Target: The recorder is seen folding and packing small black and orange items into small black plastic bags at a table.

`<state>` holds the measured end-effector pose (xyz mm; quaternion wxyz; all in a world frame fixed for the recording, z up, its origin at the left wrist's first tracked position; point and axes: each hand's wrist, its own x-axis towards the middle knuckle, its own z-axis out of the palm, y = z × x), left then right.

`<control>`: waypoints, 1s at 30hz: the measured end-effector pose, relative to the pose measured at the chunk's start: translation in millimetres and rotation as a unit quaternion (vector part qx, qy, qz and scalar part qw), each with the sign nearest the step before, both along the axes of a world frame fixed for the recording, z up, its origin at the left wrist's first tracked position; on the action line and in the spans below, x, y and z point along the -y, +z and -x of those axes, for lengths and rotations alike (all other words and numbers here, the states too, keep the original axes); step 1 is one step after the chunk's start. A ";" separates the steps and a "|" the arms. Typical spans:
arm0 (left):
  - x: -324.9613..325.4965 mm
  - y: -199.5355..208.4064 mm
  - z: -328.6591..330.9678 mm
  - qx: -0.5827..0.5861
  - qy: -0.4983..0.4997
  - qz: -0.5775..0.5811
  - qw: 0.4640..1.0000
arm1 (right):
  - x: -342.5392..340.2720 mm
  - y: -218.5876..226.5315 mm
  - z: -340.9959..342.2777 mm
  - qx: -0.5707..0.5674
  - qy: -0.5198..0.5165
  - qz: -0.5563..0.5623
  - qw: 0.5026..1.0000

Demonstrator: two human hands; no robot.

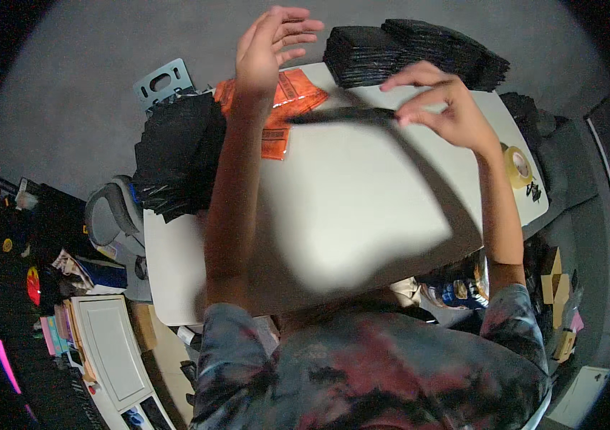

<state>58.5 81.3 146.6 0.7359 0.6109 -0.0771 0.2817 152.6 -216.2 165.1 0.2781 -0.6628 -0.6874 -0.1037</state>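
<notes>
My left hand (270, 49) is raised over the far left part of the white table (362, 208), fingers stretched and apart, holding nothing. Under and beside that wrist lie orange plastic packets (294, 97) with printed labels. Over the far right part, my right hand (449, 107) pinches the end of a thin black sheet (348, 115) between thumb and finger. The sheet is nearly edge-on and blurred, so its exact kind is unclear; its left end reaches toward the orange packets. Just beyond my right hand are stacks of flat, shiny black packets (412, 54).
Another pile of black packets (179, 150) covers the table's left edge. A roll of clear yellowish tape (517, 167) and small black bits (533, 190) are at the right edge. A grey chair (108, 211) and a white cabinet (111, 351) stand to the left.
</notes>
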 end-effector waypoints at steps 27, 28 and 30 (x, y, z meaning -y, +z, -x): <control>102.9 -184.4 17.5 -0.090 0.014 -0.709 0.699 | -14.6 -185.7 68.5 -0.088 -0.240 0.150 0.955; 102.5 -185.1 18.2 -0.090 0.010 -0.710 0.699 | -15.2 -187.4 68.7 -0.092 -0.242 0.150 0.954; 103.5 -183.3 19.8 -0.060 0.027 -0.697 0.714 | -14.9 -188.5 69.0 -0.091 -0.247 0.159 0.952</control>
